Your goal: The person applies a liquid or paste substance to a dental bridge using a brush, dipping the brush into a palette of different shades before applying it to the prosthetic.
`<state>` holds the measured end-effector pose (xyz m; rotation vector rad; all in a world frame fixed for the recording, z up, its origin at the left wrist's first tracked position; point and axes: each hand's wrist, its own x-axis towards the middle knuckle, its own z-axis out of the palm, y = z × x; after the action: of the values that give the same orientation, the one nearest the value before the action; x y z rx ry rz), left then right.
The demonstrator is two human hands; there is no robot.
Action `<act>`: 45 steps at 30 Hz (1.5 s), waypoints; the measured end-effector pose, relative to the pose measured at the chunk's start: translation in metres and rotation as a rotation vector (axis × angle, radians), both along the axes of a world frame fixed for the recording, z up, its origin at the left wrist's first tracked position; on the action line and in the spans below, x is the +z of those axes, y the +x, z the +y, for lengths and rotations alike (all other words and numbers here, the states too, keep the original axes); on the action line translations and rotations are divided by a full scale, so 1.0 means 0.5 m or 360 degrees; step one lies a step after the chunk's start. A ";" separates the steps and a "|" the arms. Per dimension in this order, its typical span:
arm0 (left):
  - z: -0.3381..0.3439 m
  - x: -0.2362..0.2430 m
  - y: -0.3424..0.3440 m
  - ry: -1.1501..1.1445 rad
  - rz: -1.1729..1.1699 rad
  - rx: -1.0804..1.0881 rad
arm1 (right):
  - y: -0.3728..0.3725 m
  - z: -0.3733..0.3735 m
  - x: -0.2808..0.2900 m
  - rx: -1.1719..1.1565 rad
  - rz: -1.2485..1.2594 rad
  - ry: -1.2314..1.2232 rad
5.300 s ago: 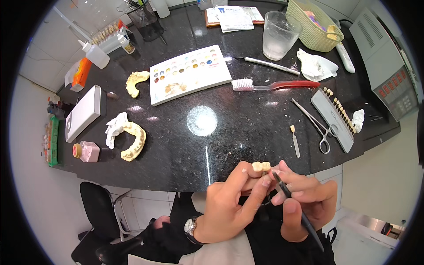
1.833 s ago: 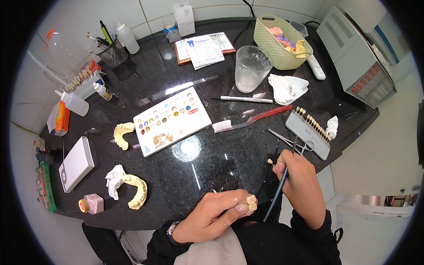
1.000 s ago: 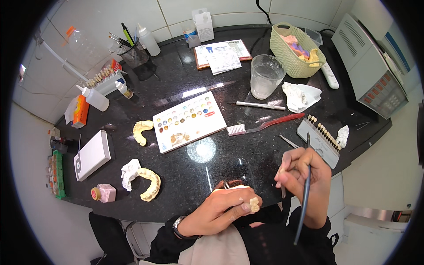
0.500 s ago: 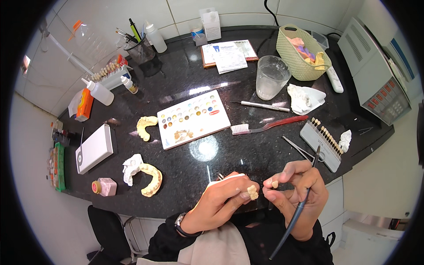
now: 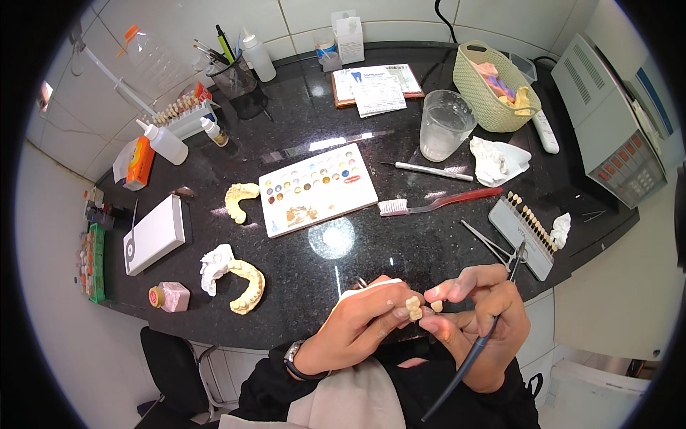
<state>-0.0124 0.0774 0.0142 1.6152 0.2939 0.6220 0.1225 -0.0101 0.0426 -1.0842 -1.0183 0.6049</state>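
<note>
**Small tooth piece held between both hands at the near desk edge**

The cream tooth restoration sits pinched in the grip of the left hand, thumb and fingertips closed on it, just above the near edge of the black desk. Touching it from the right, the right hand pinches a second small tooth piece between thumb and forefinger, its grip closed, with a dark thin brush tucked in the same hand, the handle slanting down and away below the grip.

Beyond the grip lies the white colour palette, its wells dotted with many tints. Right of the grip, a grey tooth shade guide and metal tweezers. Farther out, a red toothbrush, a clear cup and a pale green basket.

Left of the grip: a yellow dental cast, a second cast, a flat white box, a small pink block, and an orange package at the far left. A printed white leaflet on a brown board lies at the desk's far edge.
</note>
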 end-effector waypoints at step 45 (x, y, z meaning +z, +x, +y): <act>0.003 -0.006 -0.003 0.0085 -0.0017 -0.0014 | -0.003 0.000 0.004 -0.0028 -0.0199 -0.0014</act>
<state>-0.0136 0.0787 0.0113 1.6633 0.2643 0.6361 0.1209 -0.0102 0.0445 -1.1492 -1.1136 0.5330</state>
